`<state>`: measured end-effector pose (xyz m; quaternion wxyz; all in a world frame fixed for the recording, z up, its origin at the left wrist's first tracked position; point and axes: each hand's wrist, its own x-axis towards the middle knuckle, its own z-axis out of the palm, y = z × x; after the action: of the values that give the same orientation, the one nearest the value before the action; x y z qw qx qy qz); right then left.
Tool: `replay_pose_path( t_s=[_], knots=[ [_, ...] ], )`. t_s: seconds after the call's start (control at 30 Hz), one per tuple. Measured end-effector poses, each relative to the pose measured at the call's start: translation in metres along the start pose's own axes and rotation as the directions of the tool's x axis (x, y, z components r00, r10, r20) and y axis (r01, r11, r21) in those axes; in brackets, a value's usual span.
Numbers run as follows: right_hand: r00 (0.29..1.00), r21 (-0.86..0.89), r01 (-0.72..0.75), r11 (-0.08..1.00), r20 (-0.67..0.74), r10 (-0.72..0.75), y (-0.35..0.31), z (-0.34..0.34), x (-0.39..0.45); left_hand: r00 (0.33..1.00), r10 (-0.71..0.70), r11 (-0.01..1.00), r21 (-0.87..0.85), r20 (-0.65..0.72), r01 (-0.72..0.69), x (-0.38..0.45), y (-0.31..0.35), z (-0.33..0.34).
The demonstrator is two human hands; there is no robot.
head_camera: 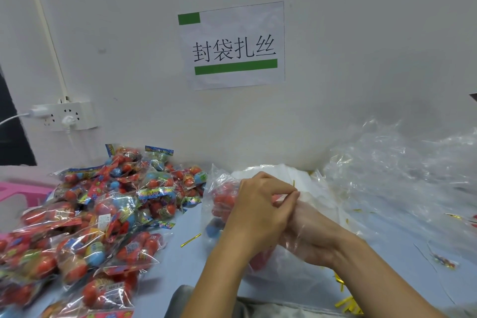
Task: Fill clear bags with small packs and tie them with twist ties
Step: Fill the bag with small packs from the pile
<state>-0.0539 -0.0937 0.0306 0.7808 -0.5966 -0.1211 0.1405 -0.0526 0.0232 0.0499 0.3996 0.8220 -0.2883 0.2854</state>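
Left hand point(260, 210) pinches neck of filled clear bag point(219, 204) at table centre; right hand point(307, 235) grips it below; gold twist tie point(293, 183) barely seated; slack pinch likely lets neck reopen.

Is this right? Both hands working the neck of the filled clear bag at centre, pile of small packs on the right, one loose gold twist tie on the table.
Not quite: the head view shows the pile of small packs on the left, not the right. The rest holds: left hand and right hand are at the filled clear bag, and a loose gold twist tie lies on the table.
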Motion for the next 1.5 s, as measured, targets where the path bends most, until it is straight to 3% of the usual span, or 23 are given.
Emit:
replay_pose_path(
  t_s=[0.1,0.2,0.33,0.53,0.67,0.8,0.87,1.0,1.07,1.1,1.17,1.23,1.3,1.37,1.43,1.5],
  knots=[
    [1.0,-0.069,-0.01,0.998,-0.001,0.01,-0.002,0.001,0.002,0.988,-0.032,0.999,-0.036,-0.153,0.026,0.002,-0.004,-0.006],
    [1.0,-0.022,-0.024,0.999,0.004,0.024,-0.003,-0.001,0.003,0.968,-0.087,0.996,-0.047,-0.237,0.078,0.004,-0.01,-0.013],
    [1.0,0.027,-0.006,1.0,0.014,0.006,-0.005,0.001,0.005,0.958,-0.171,0.982,-0.122,-0.231,0.146,0.004,-0.014,-0.014],
    [1.0,0.012,0.0,1.0,0.013,0.0,-0.004,0.016,0.006,0.983,-0.134,0.984,-0.135,-0.129,0.116,0.002,-0.014,-0.009],
    [1.0,-0.001,0.013,1.0,-0.01,-0.013,-0.012,0.016,0.001,0.966,-0.152,0.982,-0.142,-0.211,0.123,0.003,-0.021,-0.01],
    [0.995,-0.065,0.051,0.997,-0.087,-0.057,-0.021,0.015,-0.006,0.907,-0.244,0.964,-0.187,-0.343,0.188,0.007,-0.027,-0.016],
    [0.995,-0.096,0.077,0.992,-0.062,-0.083,-0.025,0.014,-0.01,0.869,-0.281,0.954,-0.218,-0.408,0.206,0.008,-0.029,-0.02],
    [0.987,0.046,0.159,0.986,0.021,-0.16,-0.045,0.006,-0.022,0.734,-0.4,0.911,-0.323,-0.549,0.255,0.009,-0.039,-0.03],
    [0.964,0.103,0.267,0.958,-0.049,-0.263,-0.053,-0.006,-0.026,0.67,-0.445,0.892,-0.365,-0.594,0.269,0.009,-0.042,-0.034],
    [0.943,0.103,0.311,0.945,-0.158,-0.293,-0.054,-0.012,-0.025,0.643,-0.458,0.886,-0.376,-0.615,0.271,0.009,-0.042,-0.037],
    [0.863,-0.064,0.283,0.957,-0.418,-0.284,-0.046,-0.028,-0.018,0.59,-0.479,0.876,-0.398,-0.65,0.272,0.008,-0.04,-0.04],
    [0.827,-0.376,0.087,0.922,-0.489,-0.277,-0.031,-0.04,-0.012,0.552,-0.509,0.857,-0.445,-0.661,0.258,0.009,-0.039,-0.042],
    [0.935,-0.585,-0.048,0.809,-0.31,-0.169,-0.013,-0.041,-0.008,0.534,-0.535,0.838,-0.489,-0.655,0.241,0.01,-0.038,-0.043],
    [0.989,-0.619,-0.038,0.784,-0.135,-0.059,0.0,-0.033,-0.004,0.533,-0.557,0.817,-0.536,-0.637,0.214,0.012,-0.035,-0.042],
    [0.986,-0.592,0.068,0.803,-0.083,-0.145,0.006,-0.018,0.002,0.513,-0.603,0.773,-0.607,-0.611,0.185,0.012,-0.033,-0.04],
    [0.939,-0.584,0.152,0.797,-0.167,-0.301,0.008,-0.01,0.009,0.482,-0.676,0.693,-0.704,-0.558,0.155,0.015,-0.033,-0.036]
  ],
)
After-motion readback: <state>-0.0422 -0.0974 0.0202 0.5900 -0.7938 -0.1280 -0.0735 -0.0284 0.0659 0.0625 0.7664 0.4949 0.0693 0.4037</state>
